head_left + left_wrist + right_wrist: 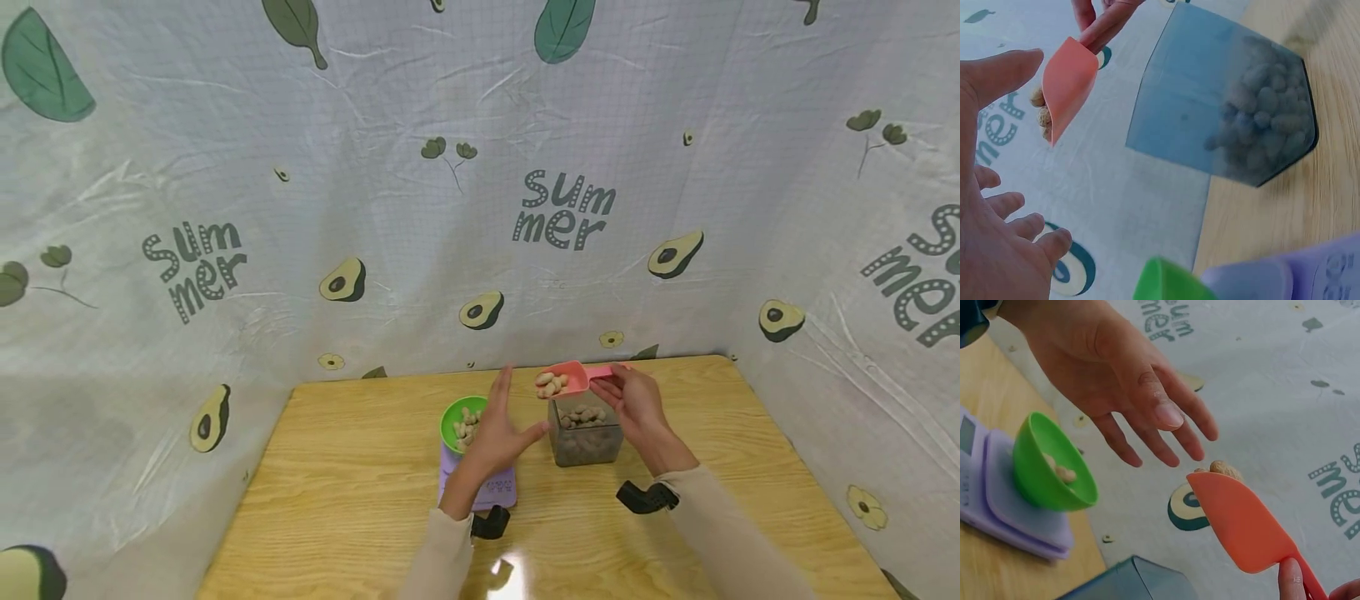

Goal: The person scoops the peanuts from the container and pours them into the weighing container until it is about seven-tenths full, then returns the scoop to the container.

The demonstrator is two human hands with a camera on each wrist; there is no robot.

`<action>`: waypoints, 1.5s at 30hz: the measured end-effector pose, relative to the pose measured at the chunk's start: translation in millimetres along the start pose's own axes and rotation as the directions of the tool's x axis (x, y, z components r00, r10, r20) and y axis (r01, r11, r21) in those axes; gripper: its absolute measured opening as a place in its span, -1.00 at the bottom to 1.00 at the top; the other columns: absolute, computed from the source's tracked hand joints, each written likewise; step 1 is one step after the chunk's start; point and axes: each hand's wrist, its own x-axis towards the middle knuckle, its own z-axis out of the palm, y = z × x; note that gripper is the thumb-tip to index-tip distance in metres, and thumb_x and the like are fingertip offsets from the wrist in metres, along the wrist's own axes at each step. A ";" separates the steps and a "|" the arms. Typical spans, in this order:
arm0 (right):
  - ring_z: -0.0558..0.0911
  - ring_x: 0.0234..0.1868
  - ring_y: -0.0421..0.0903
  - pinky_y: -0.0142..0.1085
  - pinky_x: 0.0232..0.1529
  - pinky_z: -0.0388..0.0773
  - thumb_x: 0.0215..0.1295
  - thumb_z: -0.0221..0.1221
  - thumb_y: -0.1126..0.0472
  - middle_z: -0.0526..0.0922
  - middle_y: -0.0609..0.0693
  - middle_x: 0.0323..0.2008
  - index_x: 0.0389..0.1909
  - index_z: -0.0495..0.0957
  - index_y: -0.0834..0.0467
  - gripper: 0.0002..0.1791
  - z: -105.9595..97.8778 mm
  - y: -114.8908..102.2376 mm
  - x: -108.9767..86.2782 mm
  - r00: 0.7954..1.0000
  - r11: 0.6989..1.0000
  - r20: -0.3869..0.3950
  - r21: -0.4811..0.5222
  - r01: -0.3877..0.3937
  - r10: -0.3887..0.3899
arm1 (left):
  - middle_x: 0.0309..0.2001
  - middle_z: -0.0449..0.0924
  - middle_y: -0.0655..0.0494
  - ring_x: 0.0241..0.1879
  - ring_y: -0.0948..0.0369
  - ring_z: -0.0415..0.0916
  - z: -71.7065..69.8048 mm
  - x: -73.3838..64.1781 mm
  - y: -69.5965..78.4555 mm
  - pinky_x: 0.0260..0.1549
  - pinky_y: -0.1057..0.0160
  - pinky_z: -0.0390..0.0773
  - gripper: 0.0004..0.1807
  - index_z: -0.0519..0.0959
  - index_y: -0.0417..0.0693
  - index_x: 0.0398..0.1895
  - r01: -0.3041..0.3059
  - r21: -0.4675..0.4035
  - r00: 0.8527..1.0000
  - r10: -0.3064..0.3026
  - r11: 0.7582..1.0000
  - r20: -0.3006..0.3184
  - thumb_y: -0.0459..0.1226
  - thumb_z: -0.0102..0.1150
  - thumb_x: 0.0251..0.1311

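Note:
In my right hand [636, 410] I grip the handle of a pink-red scoop [576, 379], raised above a clear plastic box. Several peanuts [551, 384] lie in the scoop near its front lip. My left hand [497, 437] is held with fingers spread and nothing in it, to the left of the scoop. Below and left of that hand, a green bowl [1047, 465] containing peanuts sits on a purple kitchen scale [1025, 503]. The clear box [1175, 106] holds many more peanuts, seen through its wall.
Everything stands on a wooden table [352, 467]. A white sheet [405, 250] printed with avocados and lettering hangs behind the table and along both sides. Black straps [647, 497] with cameras sit on the wrists.

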 end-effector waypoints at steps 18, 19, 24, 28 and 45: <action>0.69 -0.35 -0.18 -0.35 -0.12 0.68 0.57 -0.15 0.25 0.52 0.05 -0.28 -0.11 0.35 0.27 -0.83 45.9 44.3 18.6 1.000 0.999 0.002 -0.052 0.004 -0.004 | 0.61 -0.20 -0.01 0.54 -0.17 -0.08 -41.2 -32.9 -41.7 0.38 -0.28 0.12 0.20 -0.20 0.18 0.60 0.089 0.056 0.988 -0.082 0.994 -0.129 0.04 0.41 0.05; 0.69 -0.35 -0.18 -0.35 -0.13 0.68 0.56 -0.13 0.25 0.52 0.06 -0.29 -0.11 0.35 0.28 -0.83 48.4 47.0 19.7 1.000 0.999 -0.002 -0.054 0.005 -0.006 | 0.60 -0.20 -0.01 0.54 -0.16 -0.09 -42.6 -34.2 -45.1 0.38 -0.28 0.12 0.20 -0.20 0.18 0.60 0.098 0.065 0.987 -0.089 0.993 -0.135 0.04 0.41 0.05; 0.69 -0.37 -0.20 -0.36 -0.18 0.69 0.55 -0.12 0.25 0.59 0.04 -0.33 -0.06 0.39 0.35 -0.77 61.0 59.7 24.1 1.000 0.994 -0.002 -0.109 0.011 -0.011 | 0.60 -0.19 -0.07 0.55 -0.16 -0.12 -47.8 -39.6 -59.6 0.39 -0.29 0.11 0.17 -0.17 0.07 0.60 0.125 0.082 0.983 -0.112 0.989 -0.148 -0.01 0.41 0.07; 0.69 -0.40 -0.20 -0.36 -0.22 0.69 0.55 -0.12 0.25 0.63 0.03 -0.38 -0.02 0.39 0.38 -0.75 69.5 66.9 27.1 1.000 0.990 0.001 -0.143 0.003 -0.003 | 0.59 -0.21 -0.13 0.54 -0.19 -0.13 -48.3 -42.9 -73.1 0.39 -0.28 0.11 0.18 -0.17 -0.05 0.60 0.149 0.094 0.982 -0.136 0.984 -0.128 0.00 0.41 0.08; 0.75 -0.25 0.00 -0.32 -0.26 0.70 0.51 0.00 0.26 0.69 0.23 -0.25 -0.13 0.52 0.34 -0.79 92.3 92.2 21.9 0.875 0.672 0.326 -0.562 0.483 -0.358 | 0.50 0.03 -0.34 0.45 -0.28 0.09 -38.4 -44.3 -103.3 0.35 -0.26 0.20 0.17 -0.05 -0.29 0.54 0.182 0.074 0.982 -0.177 0.981 -0.069 0.09 0.39 0.06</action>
